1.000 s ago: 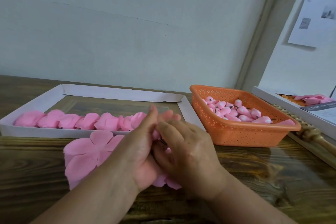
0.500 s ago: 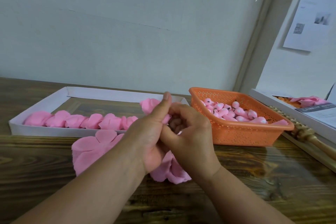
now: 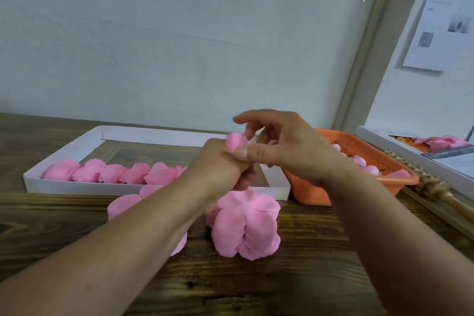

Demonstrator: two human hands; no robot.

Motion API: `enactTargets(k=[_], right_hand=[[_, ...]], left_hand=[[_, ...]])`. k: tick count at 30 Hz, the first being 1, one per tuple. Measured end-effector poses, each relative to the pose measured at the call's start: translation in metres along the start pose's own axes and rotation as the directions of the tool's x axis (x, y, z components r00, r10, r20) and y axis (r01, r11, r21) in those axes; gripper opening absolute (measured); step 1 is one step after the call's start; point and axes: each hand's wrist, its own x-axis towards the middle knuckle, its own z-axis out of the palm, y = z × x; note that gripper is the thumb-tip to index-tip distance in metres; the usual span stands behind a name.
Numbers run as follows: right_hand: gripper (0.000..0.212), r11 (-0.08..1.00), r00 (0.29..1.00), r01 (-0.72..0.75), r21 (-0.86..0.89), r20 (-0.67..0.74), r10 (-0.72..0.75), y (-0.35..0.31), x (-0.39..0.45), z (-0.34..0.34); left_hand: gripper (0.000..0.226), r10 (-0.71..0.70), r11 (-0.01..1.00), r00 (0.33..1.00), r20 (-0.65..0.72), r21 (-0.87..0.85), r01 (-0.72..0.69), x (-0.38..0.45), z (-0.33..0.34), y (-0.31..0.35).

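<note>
My left hand [image 3: 220, 164] is curled round a pink fabric flower bud [image 3: 236, 142] whose tip pokes out above the fist. A bunch of pink petals [image 3: 246, 226] hangs below that hand, over the wooden table. My right hand [image 3: 284, 149] is against the bud, its thumb pressed on the bud's side and its fingers loosely bent above it. More flat pink petals [image 3: 123, 205] lie on the table under my left forearm.
A shallow white cardboard tray [image 3: 64, 185] holds a row of pink petals [image 3: 110, 173]. An orange plastic basket [image 3: 389, 185] of pink buds stands at the right. Further right are a wooden tool [image 3: 431, 188] and a white box [image 3: 410, 159]. A wall rises behind.
Both hands have risen from the table with the flower, and its petals now hang down. My right hand has opened its fingers and moved to the bud's top.
</note>
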Motion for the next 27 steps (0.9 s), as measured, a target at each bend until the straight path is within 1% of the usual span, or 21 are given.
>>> enactTargets(k=[2, 3, 5, 7, 9, 11, 14, 17, 21, 23, 25, 26, 27], right_hand=[[0.047, 0.995, 0.994, 0.017, -0.102, 0.106, -0.006, -0.003, 0.007, -0.003], [0.045, 0.994, 0.990, 0.030, -0.102, 0.137, -0.016, -0.003, 0.010, -0.005], [0.036, 0.999, 0.988, 0.028, 0.019, 0.149, -0.031, -0.003, 0.014, -0.005], [0.024, 0.988, 0.993, 0.021, 0.151, 0.110, -0.038, -0.001, 0.017, -0.002], [0.016, 0.984, 0.996, 0.042, 0.174, 0.071, -0.055, 0.002, 0.021, 0.000], [0.015, 0.979, 0.996, 0.036, 0.200, 0.072, -0.051, 0.006, 0.022, -0.001], [0.016, 0.947, 0.995, 0.018, 0.320, 0.089, -0.049, 0.012, 0.020, -0.001], [0.016, 0.916, 1.000, 0.022, 0.400, -0.002, -0.023, 0.021, 0.017, 0.006], [0.017, 0.915, 0.998, 0.024, 0.402, -0.062, 0.001, 0.035, 0.010, 0.017], [0.025, 0.913, 0.999, 0.021, 0.408, -0.030, -0.009, 0.040, 0.007, 0.016], [0.040, 0.920, 0.997, 0.038, 0.390, 0.046, -0.060, 0.047, 0.006, 0.010], [0.041, 0.918, 0.993, 0.047, 0.394, 0.078, -0.084, 0.049, 0.005, 0.008], [0.036, 0.906, 0.990, 0.051, 0.420, 0.097, -0.101, 0.050, 0.005, 0.006]], left_hand=[[0.029, 0.053, 0.985, 0.998, -0.025, 0.168, -0.048, 0.004, -0.001, 0.003], [0.027, 0.075, 0.973, 0.997, -0.012, 0.220, -0.071, 0.005, -0.001, 0.004], [0.020, 0.085, 0.959, 0.996, 0.035, 0.267, -0.091, 0.007, -0.001, 0.005], [0.011, 0.062, 0.976, 0.997, 0.044, 0.206, -0.070, 0.009, 0.000, 0.005], [0.008, 0.054, 0.990, 0.998, 0.036, 0.130, -0.058, 0.014, -0.001, 0.006], [0.011, 0.048, 0.991, 0.998, 0.042, 0.119, -0.053, 0.019, -0.002, 0.005], [0.017, 0.016, 0.997, 0.995, 0.094, 0.076, -0.023, 0.023, -0.001, 0.004], [0.020, -0.016, 0.998, 0.990, 0.141, 0.056, 0.009, 0.027, 0.003, -0.001], [0.018, -0.087, 0.994, 0.973, 0.214, 0.089, 0.070, 0.027, 0.006, -0.010], [0.019, -0.147, 0.985, 0.953, 0.265, 0.126, 0.117, 0.027, 0.006, -0.010], [0.024, -0.211, 0.973, 0.915, 0.343, 0.164, 0.163, 0.027, 0.005, -0.008], [0.026, -0.236, 0.968, 0.893, 0.383, 0.178, 0.179, 0.027, 0.004, -0.006], [0.027, -0.256, 0.963, 0.873, 0.416, 0.191, 0.192, 0.028, 0.003, -0.005]])
